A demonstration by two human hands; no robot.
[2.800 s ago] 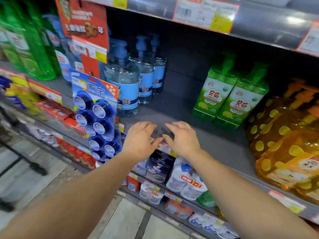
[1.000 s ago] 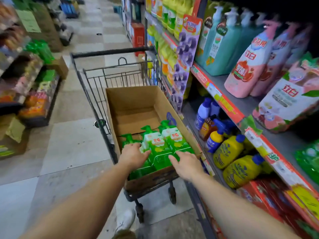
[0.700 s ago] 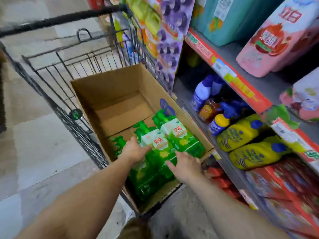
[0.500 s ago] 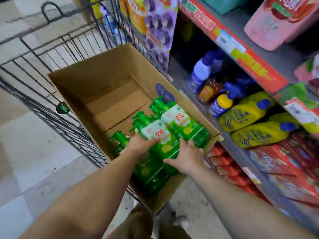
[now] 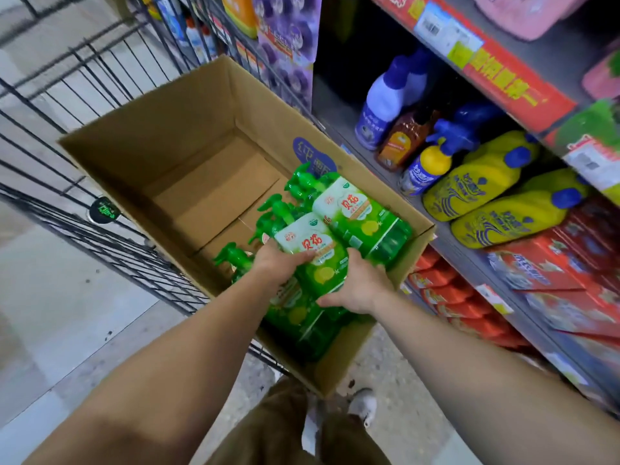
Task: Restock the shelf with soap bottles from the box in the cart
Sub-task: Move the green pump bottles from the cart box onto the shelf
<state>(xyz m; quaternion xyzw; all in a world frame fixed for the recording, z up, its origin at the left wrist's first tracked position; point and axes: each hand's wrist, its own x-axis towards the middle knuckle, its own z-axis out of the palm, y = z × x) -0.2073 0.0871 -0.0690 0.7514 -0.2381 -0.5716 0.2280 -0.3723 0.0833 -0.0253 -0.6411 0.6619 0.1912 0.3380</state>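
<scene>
A brown cardboard box (image 5: pixel 188 112) sits in a black wire cart (image 5: pixel 84 213). Its near end holds several green soap pump bottles with white and green labels. My left hand (image 5: pixel 278 261) grips the left side of one soap bottle pack (image 5: pixel 315 256) lying on top. My right hand (image 5: pixel 359 285) holds that same pack from its right side and lower end. Another green bottle pack (image 5: pixel 362 213) lies beside it to the right. The far half of the box shows bare cardboard.
Shelves stand on the right, close to the cart. Yellow bottles (image 5: pixel 483 182) with blue caps, a white and purple bottle (image 5: pixel 379 105) and a brown bottle (image 5: pixel 402 139) fill the middle shelf. Red boxes (image 5: pixel 553 263) sit lower. Tiled floor (image 5: pixel 50 313) lies to the left.
I turned from the shelf to the cart. Both hands reached into the box and closed around the top green bottle pack; the view has drawn closer.
</scene>
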